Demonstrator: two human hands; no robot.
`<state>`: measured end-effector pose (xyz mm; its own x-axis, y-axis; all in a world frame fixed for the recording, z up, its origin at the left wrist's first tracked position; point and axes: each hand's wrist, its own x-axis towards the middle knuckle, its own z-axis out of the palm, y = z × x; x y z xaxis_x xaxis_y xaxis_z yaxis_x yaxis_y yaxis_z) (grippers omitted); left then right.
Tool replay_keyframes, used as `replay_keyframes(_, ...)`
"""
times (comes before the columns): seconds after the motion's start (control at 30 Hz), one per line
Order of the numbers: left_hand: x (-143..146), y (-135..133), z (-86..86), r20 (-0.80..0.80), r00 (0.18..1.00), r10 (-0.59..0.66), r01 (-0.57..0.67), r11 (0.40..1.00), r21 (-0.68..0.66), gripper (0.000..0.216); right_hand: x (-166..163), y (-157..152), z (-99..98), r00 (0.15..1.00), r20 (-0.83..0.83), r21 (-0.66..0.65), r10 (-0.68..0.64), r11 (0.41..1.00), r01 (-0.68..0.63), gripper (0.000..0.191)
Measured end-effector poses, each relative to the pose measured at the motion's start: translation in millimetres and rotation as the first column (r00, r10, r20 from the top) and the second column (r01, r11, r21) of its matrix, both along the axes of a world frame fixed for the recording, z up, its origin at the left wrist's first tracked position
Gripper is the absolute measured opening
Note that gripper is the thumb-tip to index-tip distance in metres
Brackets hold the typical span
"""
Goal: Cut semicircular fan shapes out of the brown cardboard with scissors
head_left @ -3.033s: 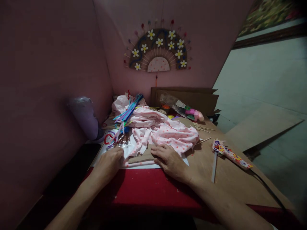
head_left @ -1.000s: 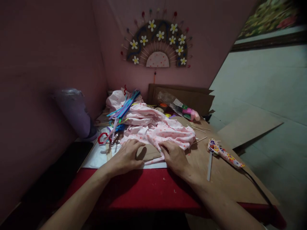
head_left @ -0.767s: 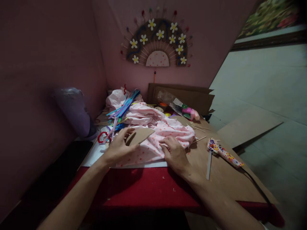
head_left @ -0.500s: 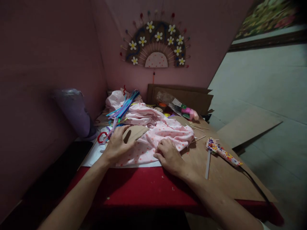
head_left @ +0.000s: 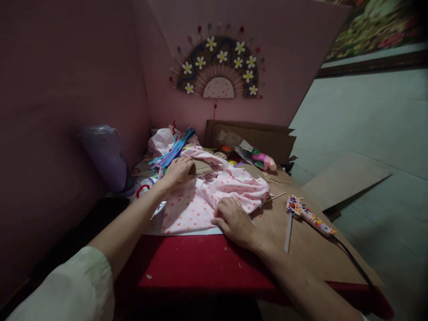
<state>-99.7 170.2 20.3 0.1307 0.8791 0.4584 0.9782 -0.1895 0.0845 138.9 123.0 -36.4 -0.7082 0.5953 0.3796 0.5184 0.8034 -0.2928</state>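
Observation:
A crumpled pink cloth with red dots (head_left: 214, 191) lies on the red table (head_left: 200, 267). My left hand (head_left: 179, 171) reaches far over the cloth and grips a brown cardboard piece (head_left: 202, 166) at the cloth's back edge. My right hand (head_left: 232, 220) presses on the near right edge of the cloth, fingers curled onto the fabric. A white sheet (head_left: 187, 232) shows under the cloth's front edge.
A glue gun wrapped in flowered paper (head_left: 309, 215) and a pale stick (head_left: 288, 227) lie on a brown board (head_left: 310, 249) at right. Coloured strips (head_left: 174, 151), thin wooden sticks (head_left: 277, 180), cardboard sheets (head_left: 254, 133) and a purple bag (head_left: 107, 156) crowd the back. A flowered fan (head_left: 219, 67) hangs on the wall.
My left hand lifted the cardboard piece off the cloth's front and carried it away to the back left. My right hand slid back a little along the cloth's edge.

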Motion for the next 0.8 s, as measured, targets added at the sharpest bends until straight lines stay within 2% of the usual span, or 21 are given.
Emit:
replay_keyframes(0.1, 6.8, -16.1, 2.4, -0.024, 1.0, 0.014, -0.014, 1.0, 0.019, 0.035, -0.6, 0.2, -1.4, 0.999, 0.042, 0.021, -0.005, 1.0, 0.004, 0.013)
replay_keyframes(0.2, 22.4, -53.3, 2.8, 0.021, 1.0, 0.0, 0.0, 0.999, 0.034, 0.031, -0.8, -1.3, -0.5, 0.999, 0.043, 0.028, 0.004, 1.0, -0.005, 0.011)
replay_keyframes(0.3, 36.9, -97.6, -10.0, 0.15, 0.985, -0.087, 0.099, 0.992, -0.075, 0.011, 0.8, -2.0, 2.4, 1.0, 0.003, 0.018, -0.017, 1.0, 0.017, 0.009)
replay_keyframes(0.4, 43.4, -129.4, -31.0, 0.233, 0.971, -0.055, 0.092, 0.984, -0.152, 0.009, 3.4, 0.6, 5.9, 0.986, -0.127, -0.011, -0.109, 0.994, 0.108, 0.014)
replay_keyframes(0.5, 42.6, -140.7, -48.6, 0.258, 0.966, -0.001, 0.056, 0.977, -0.206, 0.014, 5.0, 4.8, 9.7, 0.947, -0.254, -0.046, -0.195, 0.981, 0.19, 0.016)
replay_keyframes(0.57, 40.4, -140.8, -55.9, 0.27, 0.963, 0.005, 0.054, 0.976, -0.21, 0.015, 5.6, 7.2, 12.8, 0.934, -0.271, -0.076, -0.234, 0.972, 0.222, 0.015)
replay_keyframes(0.67, 37.4, -139.3, -61.5, 0.254, 0.967, -0.009, 0.058, 0.981, -0.185, 0.017, 9.0, 8.8, 19.1, 0.944, -0.212, -0.131, -0.252, 0.965, 0.228, 0.014)
replay_keyframes(0.8, 35.4, -142.1, -62.7, 0.276, 0.961, 0.002, 0.044, 0.986, -0.161, 0.019, 20.1, 6.9, 26.5, 0.981, -0.088, -0.147, -0.174, 0.976, 0.16, 0.013)
